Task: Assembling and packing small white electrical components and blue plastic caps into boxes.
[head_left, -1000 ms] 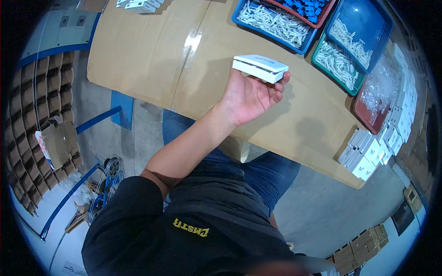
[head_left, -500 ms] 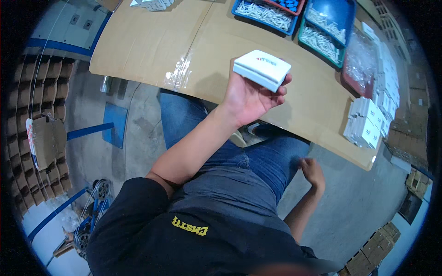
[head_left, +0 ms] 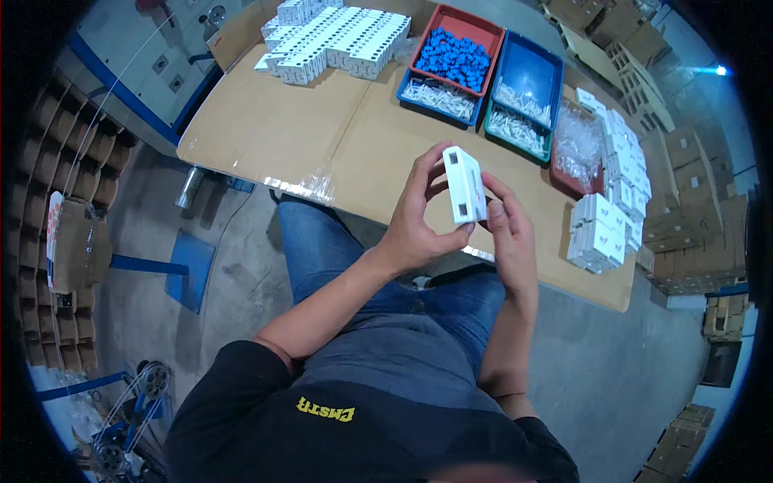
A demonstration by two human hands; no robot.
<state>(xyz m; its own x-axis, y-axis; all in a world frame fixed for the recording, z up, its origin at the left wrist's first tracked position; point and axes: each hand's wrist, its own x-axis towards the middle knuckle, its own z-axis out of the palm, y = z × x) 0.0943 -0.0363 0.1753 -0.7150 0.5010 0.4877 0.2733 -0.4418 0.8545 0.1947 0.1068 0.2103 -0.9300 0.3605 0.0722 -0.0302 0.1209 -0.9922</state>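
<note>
A white rectangular plastic case (head_left: 465,185), thin and boxy, is held up over the near edge of the table. Two dark square openings show on its narrow side. My left hand (head_left: 412,224) grips it from the left, thumb at the lower end and fingers behind. On the other side, my right hand (head_left: 514,237) has its fingertips and thumb at the case's right edge. Part of the right fingers' contact is hidden by the case.
Cardboard covers the table (head_left: 274,133). Rows of white cases (head_left: 362,40) stand at the back left. Farther right are a red tray (head_left: 451,20) of blue pieces, blue trays (head_left: 531,64) and a green tray (head_left: 547,153) with white pieces, clear plastic bags (head_left: 580,141), and stacked white cases (head_left: 597,233).
My right hand has come up from beside my leg to the case. The case has been turned from lying flat on my left palm to standing on edge. The view now takes in more of the table.
</note>
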